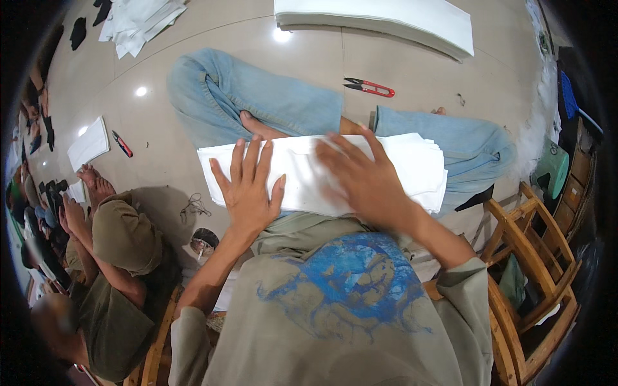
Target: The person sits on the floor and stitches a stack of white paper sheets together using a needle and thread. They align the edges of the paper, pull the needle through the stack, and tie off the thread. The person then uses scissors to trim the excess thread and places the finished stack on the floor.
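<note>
Across my crossed legs lies a long stack of folded white cloth (421, 164), its layered edges fanned a little at the right end. My left hand (248, 186) rests flat on the left part of the stack, fingers spread. Over the middle is my right hand (364, 174), palm down with fingers stretched out and partly smeared by motion; nothing shows in its grip. On the floor beyond my knees are red-handled thread snips (369, 87) with dark blades.
A larger white cloth stack (380, 22) lies ahead, and loose white pieces (138, 22) lie far left. To my left sits another person (122, 276), near more snips (122, 144) and a small white stack (89, 143). A wooden chair (531, 257) stands at right.
</note>
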Tool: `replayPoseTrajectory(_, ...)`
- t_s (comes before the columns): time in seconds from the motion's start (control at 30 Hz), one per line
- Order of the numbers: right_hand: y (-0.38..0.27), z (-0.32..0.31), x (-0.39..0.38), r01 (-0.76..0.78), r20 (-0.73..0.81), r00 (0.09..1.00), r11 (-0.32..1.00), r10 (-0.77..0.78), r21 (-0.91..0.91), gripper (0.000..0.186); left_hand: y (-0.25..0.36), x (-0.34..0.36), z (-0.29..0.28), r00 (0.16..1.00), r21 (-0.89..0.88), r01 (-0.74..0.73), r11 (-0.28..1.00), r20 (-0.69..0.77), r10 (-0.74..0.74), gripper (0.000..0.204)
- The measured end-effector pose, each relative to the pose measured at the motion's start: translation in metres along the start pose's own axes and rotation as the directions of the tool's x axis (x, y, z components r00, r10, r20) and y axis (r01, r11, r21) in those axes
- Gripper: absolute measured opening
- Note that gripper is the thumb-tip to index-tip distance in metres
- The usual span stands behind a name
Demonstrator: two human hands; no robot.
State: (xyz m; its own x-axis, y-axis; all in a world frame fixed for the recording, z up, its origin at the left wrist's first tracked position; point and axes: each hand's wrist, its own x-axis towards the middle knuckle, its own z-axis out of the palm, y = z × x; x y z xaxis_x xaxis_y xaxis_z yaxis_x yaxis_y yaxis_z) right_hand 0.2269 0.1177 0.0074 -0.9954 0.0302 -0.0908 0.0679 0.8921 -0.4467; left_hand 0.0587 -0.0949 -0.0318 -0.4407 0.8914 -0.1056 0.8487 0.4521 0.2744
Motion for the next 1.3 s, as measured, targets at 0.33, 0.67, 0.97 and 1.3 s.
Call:
replayPoseTrajectory(0.33,0.035,-0.037,-0.003,-0.515,-0.127,0.848,0.856,0.515,0.031,0.025,-0.014,-0.005,0.000,0.997,-0.047,-0.015,0.999,-0.078,0.011,0.060)
replayPoseTrajectory(0.67,0.010,-0.022,0.017,-0.221,-0.320,0.897,0.935,0.306,0.276,0.044,0.011,0.032,-0.040,1.000,-0.371,-0.029,0.928,-0.009,0.027,0.060)
replayPoseTrajectory(0.97,-0.014,0.005,-0.026,-0.326,-0.195,0.892,0.879,0.408,0.348,0.036,0.019,0.046,-0.014,0.899,-0.415,-0.350,0.840,0.104,0.426,0.038)
replayPoseTrajectory(1.3,-0.001,-0.006,-0.009,-0.299,-0.169,0.903,0.861,0.395,0.412,0.028,0.015,0.043,-0.010,0.885,-0.484,-0.383,0.787,0.053,0.463,0.042)
